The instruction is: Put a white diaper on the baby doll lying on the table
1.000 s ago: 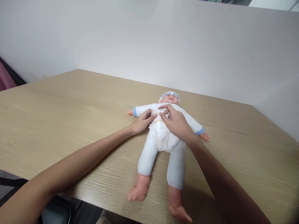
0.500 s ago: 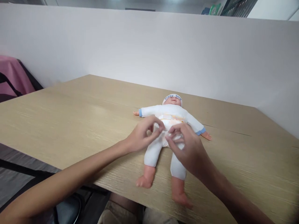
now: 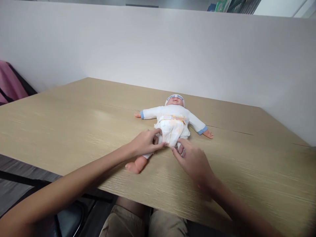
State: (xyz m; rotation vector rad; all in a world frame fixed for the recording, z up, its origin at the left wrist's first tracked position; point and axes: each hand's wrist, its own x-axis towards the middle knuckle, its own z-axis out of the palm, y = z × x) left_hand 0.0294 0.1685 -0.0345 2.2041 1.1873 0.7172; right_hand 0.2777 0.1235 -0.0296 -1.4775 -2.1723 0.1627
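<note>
A baby doll (image 3: 174, 110) lies on its back on the table, arms spread, in a white outfit with blue cuffs and a lettered white cap. Around its hips is a white diaper (image 3: 170, 130) with an orange-patterned waistband. My left hand (image 3: 146, 142) pinches the diaper's lower edge near the crotch, by the doll's bent leg on the left. On the other side, my right hand (image 3: 194, 159) grips the edge by the other leg, which is mostly hidden behind that hand and forearm. The fingertips of both hands are close together.
The wooden table (image 3: 74, 121) has a thin seam across it. A pale partition (image 3: 148, 49) rises behind it. At the far left is a pink cloth (image 3: 12, 82) over a dark frame. Below the front edge show a chair (image 3: 70, 219) and my knees (image 3: 123, 220).
My hands have moved down the doll to the diaper's crotch and now hold its edges. The doll's legs have spread apart and bent. The view has shifted slightly.
</note>
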